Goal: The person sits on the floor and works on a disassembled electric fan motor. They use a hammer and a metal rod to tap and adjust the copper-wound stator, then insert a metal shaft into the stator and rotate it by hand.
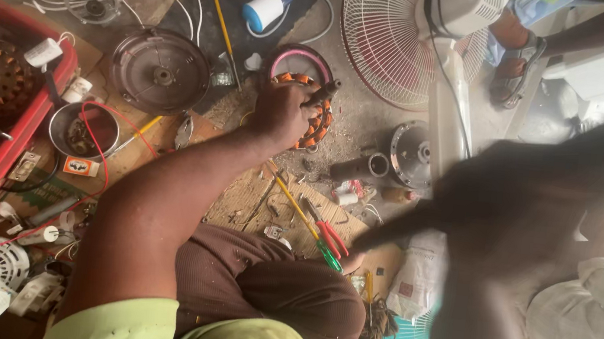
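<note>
**Left hand on a fan stator, floor workshop seen from above**

The left hand (282,111) is clenched over a ring-shaped stator (312,122) with orange copper windings, which lies on the floor just in front of a board (254,194) that serves as the work surface. A dark stub (a shaft or a tool handle, not resolved) (325,90) projects past the knuckles. The right hand (478,203) is a dark motion blur at the right side; whether it holds anything cannot be told. The motor is already apart: a round dark housing cover (160,70) lies to the left of the stator, a metal end piece (410,152) to its right, and the stator sits bare with a pink-rimmed ring (300,59) behind it. No part looks rejoined, so reassembly appears to be outstanding. On the board's near edge lie a yellow screwdriver (291,200) and pliers with red and green grips (328,243). A steel cup (84,130) and a red crate (19,125) stand at the left, a white fan guard (386,40) at the far right
</note>
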